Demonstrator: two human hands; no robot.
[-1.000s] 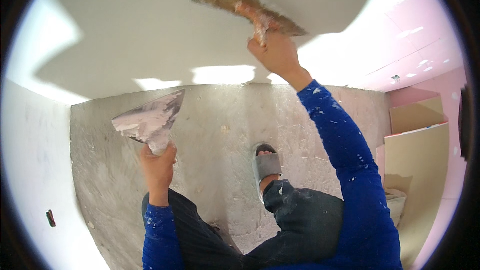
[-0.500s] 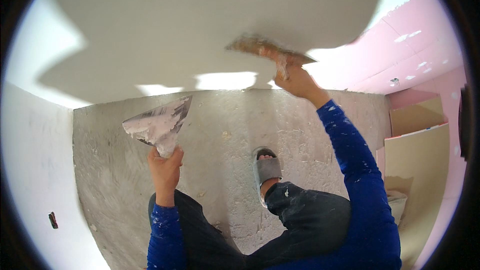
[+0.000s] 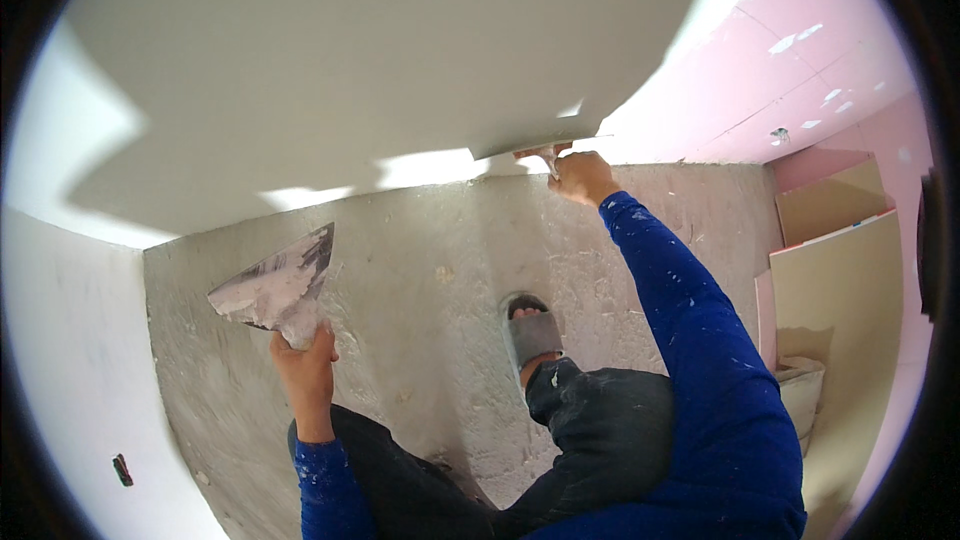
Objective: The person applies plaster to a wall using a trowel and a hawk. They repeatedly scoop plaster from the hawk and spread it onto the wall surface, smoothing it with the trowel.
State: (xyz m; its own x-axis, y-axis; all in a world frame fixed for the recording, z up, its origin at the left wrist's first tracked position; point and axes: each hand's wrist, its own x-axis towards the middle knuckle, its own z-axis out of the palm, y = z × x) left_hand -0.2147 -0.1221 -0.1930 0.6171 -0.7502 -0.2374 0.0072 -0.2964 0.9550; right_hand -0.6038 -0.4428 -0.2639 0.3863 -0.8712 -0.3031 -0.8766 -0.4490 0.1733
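And here's the right hand [image 3: 583, 178], fingers wrapped round the handle of the trowel [image 3: 545, 151], which stretches out just ahead of the knuckles! It shows almost edge-on, low by the foot of the wall [image 3: 380, 60] beyond that hand; whether it's pressing there, I can't tell. Across to the left hand [image 3: 305, 365], closed around the knife [image 3: 272, 285], its broad triangular blade fanning out ahead of the grip, pale paste [image 3: 285, 302] smeared over it! Under both hands runs the rough grey floor [image 3: 400, 270]. Between the hands, nearer the body, there's a sandal [image 3: 536, 336] on one foot, and out to the right of the right hand, tan boards [image 3: 845, 300] stand by the pink wall [image 3: 740, 90], white patches dotted across it
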